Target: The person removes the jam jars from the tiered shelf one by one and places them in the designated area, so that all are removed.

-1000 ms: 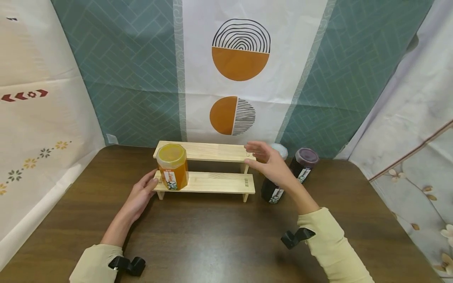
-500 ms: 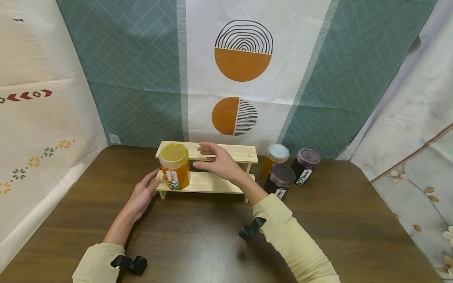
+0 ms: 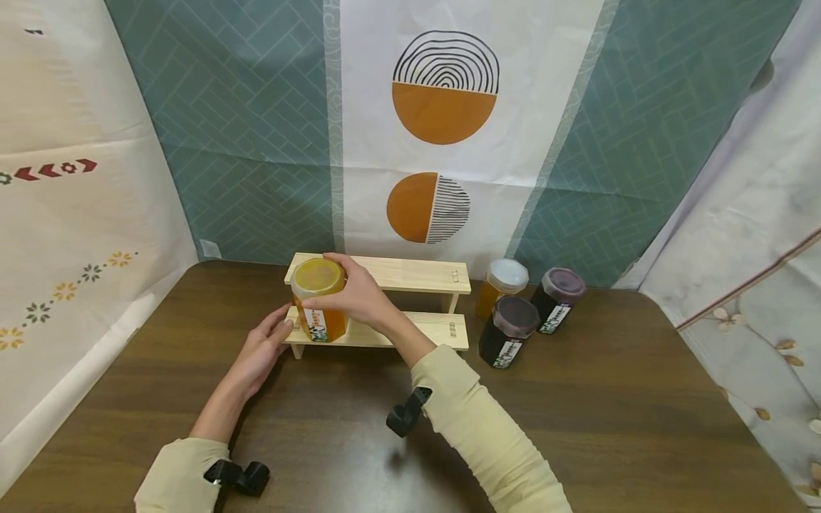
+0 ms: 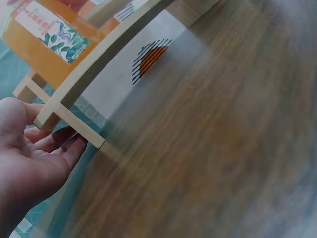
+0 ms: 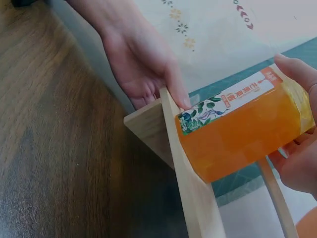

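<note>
A jar of orange jam with a yellowish lid stands upright on the left part of the lower step of a two-step wooden rack. My right hand grips the jar near its top, thumb in front and fingers behind, as the jar in the right wrist view confirms. At the lower step's left end, my left hand holds the board. In the left wrist view the thumb of this left hand lies at the board's end, with the fingers bent underneath by the rack's leg.
Right of the rack stand two dark jars with purplish lids and an amber jar with a white lid. Patterned cloth hangs behind the brown wooden table.
My right hand has moved left from beside the dark jars, across the rack, and taken hold of the orange jar. The left hand stays on the rack's end.
</note>
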A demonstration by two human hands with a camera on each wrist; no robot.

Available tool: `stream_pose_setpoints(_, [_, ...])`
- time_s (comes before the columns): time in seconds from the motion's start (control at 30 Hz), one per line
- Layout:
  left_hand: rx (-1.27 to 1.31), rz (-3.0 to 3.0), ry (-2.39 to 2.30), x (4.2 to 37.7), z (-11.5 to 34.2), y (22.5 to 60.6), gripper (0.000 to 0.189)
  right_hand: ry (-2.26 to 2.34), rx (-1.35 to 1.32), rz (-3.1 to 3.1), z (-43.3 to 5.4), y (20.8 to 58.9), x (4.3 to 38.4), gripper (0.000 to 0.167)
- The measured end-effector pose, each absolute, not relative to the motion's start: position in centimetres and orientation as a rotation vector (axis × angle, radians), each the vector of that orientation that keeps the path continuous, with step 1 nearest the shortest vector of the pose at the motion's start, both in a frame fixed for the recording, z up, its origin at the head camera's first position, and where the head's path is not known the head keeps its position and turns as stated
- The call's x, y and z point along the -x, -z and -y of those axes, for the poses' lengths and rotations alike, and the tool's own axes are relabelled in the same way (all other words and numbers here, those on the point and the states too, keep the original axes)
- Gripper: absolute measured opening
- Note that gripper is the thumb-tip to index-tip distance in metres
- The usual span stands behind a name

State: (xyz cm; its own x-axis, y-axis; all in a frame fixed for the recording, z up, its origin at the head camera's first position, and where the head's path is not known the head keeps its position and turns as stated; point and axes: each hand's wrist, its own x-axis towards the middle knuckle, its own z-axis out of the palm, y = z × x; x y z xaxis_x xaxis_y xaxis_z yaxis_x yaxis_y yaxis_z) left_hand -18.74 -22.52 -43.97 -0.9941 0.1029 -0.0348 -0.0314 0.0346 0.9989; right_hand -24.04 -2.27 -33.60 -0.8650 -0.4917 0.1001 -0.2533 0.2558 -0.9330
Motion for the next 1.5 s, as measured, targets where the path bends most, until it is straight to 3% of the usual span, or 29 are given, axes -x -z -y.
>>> stream_pose_setpoints(0.47, [-0.07,-2.182,-2.134,19.0,21.6,43.9,0.062,1.694,0.855,-2.348,-1.4,33.8,24.0,0.073])
stream_pose_setpoints(0.8, [-0.045,-2.212,-2.092,19.0,21.7,43.5,0.064,1.82,0.918,-2.293,-5.8,31.8,23.2,0.067])
stream_pose_setpoints(1.27, [-0.036,-2.216,-2.081,18.9,22.0,43.8,0.067,1.8,0.949,-2.292,-14.2,27.8,23.0,0.075])
stream_pose_setpoints(1.5, [-0.021,-2.203,-2.104,18.8,22.1,44.0,0.066,1.787,0.882,-2.355,-19.1,27.3,23.1,0.069])
